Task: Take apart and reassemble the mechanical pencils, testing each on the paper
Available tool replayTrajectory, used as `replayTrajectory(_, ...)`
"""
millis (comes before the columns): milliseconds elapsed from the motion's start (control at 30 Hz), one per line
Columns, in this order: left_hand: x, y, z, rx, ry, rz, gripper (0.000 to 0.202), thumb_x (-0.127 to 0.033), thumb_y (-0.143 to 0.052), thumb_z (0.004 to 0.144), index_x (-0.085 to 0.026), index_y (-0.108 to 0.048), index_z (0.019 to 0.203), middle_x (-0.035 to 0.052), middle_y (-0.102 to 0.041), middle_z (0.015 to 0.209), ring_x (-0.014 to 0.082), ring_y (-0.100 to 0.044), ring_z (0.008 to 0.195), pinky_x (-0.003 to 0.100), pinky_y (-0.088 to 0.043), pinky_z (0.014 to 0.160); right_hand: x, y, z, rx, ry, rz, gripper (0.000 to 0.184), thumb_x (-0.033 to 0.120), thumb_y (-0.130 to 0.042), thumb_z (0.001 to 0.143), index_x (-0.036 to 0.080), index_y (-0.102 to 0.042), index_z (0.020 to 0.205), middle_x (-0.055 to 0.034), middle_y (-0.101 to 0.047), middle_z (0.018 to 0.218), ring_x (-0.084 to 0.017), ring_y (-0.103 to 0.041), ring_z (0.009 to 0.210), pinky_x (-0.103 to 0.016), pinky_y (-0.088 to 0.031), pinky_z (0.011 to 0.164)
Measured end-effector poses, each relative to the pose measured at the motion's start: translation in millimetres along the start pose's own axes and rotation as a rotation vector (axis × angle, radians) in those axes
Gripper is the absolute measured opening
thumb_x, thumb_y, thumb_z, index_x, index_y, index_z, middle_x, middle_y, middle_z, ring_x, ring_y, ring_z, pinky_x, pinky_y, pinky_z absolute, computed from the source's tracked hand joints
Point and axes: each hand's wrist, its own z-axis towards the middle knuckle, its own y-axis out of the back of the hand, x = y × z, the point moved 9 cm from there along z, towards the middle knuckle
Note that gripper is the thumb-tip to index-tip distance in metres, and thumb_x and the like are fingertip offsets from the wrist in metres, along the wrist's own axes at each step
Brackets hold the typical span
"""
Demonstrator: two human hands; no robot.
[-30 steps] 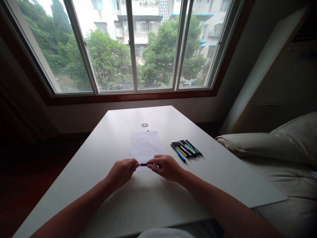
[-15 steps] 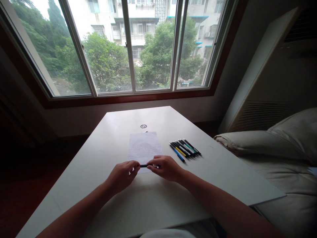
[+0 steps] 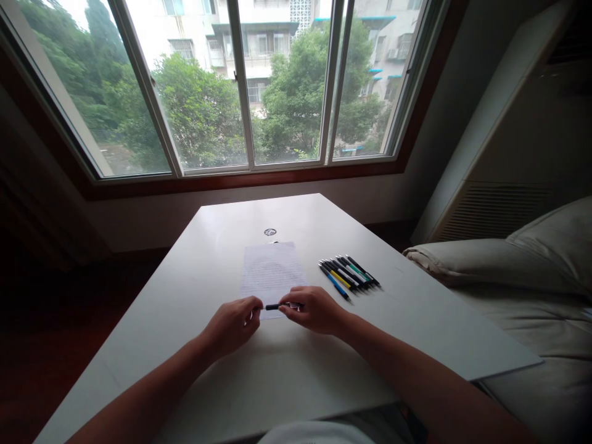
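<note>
As far as the head view allowed, a black pen [image 3: 273,306] was found between the two hands, low over the white table [image 3: 287,382] and at the near edge of a lined sheet of paper [image 3: 272,271]. Its long axis was laid left-right, roughly parallel to the table's near edge, so one end was presented to each hand. The right hand [image 3: 314,310] was closed around the pen's right portion, with most of the barrel hidden under the fingers. The left hand [image 3: 234,324] was brought up to the exposed left end with thumb and fingers pinched together. Whether that end was actually gripped or only met could not be resolved. The hands were set close together, separated only by the short visible stretch of pen. The pen was carried mainly by the right hand, so that hand was counted as the nearer. A row of pens [image 3: 349,276] in mixed colours was laid side by side further right, well apart from both hands, and closer to the right one. Their axes were angled diagonally, away and to the left. A small round mark [image 3: 270,232] was noted on the table beyond the paper. A pillow [image 3: 485,259] was seen off the table's right edge and a window [image 3: 240,86] behind.
</note>
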Motion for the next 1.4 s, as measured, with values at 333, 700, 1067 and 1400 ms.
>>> replayTrajectory(333, 2.1, 0.2, 0.4, 0.007, 0.018, -0.048, 0.018, -0.026, -0.045, 0.098, -0.022, -0.061, 0.102, 0.0008, -0.068, 0.080, 0.0124, -0.055, 0.060, 0.022, -0.038, 0.059, -3.4, 0.5, -0.2, -0.010, -0.047, 0.003, 0.021, 0.035, -0.063, 0.091, 0.022, -0.076, 0.100, -0.0023, -0.072, 0.079, -0.014, -0.061, 0.066, -0.024, -0.040, 0.063)
replayTrajectory(700, 3.4, 5.6, 4.5, 0.006, -0.018, -0.059, 0.025, -0.036, -0.044, 0.101, -0.021, -0.063, 0.093, 0.0022, -0.069, 0.081, 0.0129, -0.057, 0.064, 0.021, -0.040, 0.059, -1.1, 5.6, 0.6, 0.010, -0.040, -0.020, 0.021, 0.036, -0.062, 0.091, 0.022, -0.076, 0.097, -0.0023, -0.072, 0.077, -0.014, -0.061, 0.065, -0.024, -0.038, 0.062)
replayTrajectory(1067, 19.3, 7.7, 3.7, -0.004, 0.045, -0.094, 0.025, -0.034, -0.044, 0.101, -0.022, -0.066, 0.103, 0.0021, -0.070, 0.084, 0.0139, -0.063, 0.070, 0.022, -0.046, 0.066, -12.2, 13.8, 0.2, 0.023, -0.087, -0.023, 0.023, 0.037, -0.061, 0.091, 0.023, -0.077, 0.098, -0.0030, -0.074, 0.079, -0.015, -0.063, 0.067, -0.024, -0.038, 0.061)
replayTrajectory(1400, 2.1, -2.6, 1.1, 0.099, -0.115, -0.110, 0.032, -0.014, -0.044, 0.095, -0.025, -0.069, 0.111, 0.0042, -0.072, 0.095, 0.0149, -0.067, 0.080, 0.023, -0.049, 0.072, -2.9, -13.6, -2.2, 0.126, 0.013, 0.014, 0.040, 0.048, -0.060, 0.093, 0.032, -0.066, 0.130, -0.0047, -0.077, 0.102, -0.019, -0.072, 0.084, -0.025, -0.046, 0.073)
